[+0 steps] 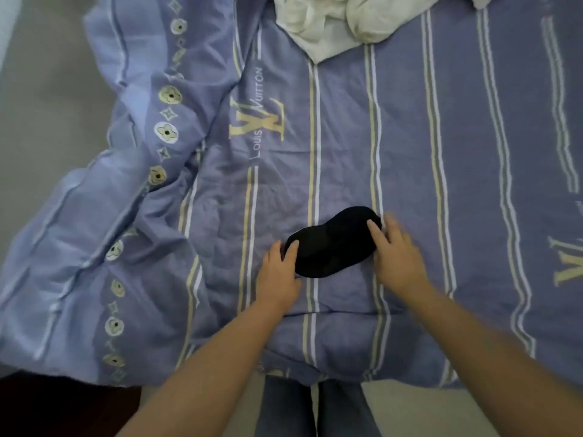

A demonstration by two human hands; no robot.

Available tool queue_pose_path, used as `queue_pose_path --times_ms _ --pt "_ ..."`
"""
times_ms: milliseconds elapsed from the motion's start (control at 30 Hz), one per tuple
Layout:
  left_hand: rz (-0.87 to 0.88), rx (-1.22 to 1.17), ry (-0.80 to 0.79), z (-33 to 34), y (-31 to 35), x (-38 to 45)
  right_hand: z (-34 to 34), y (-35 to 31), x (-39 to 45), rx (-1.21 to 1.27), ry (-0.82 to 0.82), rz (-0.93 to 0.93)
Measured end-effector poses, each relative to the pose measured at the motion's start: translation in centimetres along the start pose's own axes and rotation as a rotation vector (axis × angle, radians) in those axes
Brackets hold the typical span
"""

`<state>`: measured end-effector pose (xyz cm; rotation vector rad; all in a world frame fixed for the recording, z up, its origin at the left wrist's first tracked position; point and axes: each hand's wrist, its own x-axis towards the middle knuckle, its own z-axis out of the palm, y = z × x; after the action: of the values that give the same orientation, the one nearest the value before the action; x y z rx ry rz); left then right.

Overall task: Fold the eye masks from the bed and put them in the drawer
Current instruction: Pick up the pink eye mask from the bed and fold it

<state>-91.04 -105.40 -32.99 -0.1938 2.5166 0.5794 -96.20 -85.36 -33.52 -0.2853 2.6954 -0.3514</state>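
both hands, left and right, flat, grip wide, on soft black peanut-shaped eye mask

Bare forearms, no sleeves; blue jeans on the legs.

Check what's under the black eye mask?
The eye mask lies flat on the purple striped duvet, a hand at each end: left, right. Anything beneath the mask is covered.

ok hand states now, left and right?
Left hand: open, fingers resting on the black eye mask's left end.
Right hand: open, fingers flat on its right end. Neither grips.
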Motion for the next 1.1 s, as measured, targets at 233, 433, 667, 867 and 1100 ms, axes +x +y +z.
queue_pose_path --times_ms 233,433,667,867,1100 --pt "0.164 -0.236 0.09 -0.7 -1.1 1.6 -1.0 -0.9 2.4 0.417 0.143 0.038" --pt "0.056 -0.311 0.041 1.4 -1.7 3.7 2.6 -1.4 3.4 -0.017 0.283 -0.042" --pt "-0.055 -0.306 -0.076 0.5 -0.5 6.4 0.9 -0.3 1.7 0.065 0.24 -0.261" --pt "0.14 -0.151 -0.26 -0.4 4.4 10.1 2.2 1.1 -3.8 0.604 0.086 -0.012" --pt "-0.021 -0.289 -0.583 -1.1 7.8 11.2 4.1 -0.3 -4.9 1.121 -0.032 0.11"
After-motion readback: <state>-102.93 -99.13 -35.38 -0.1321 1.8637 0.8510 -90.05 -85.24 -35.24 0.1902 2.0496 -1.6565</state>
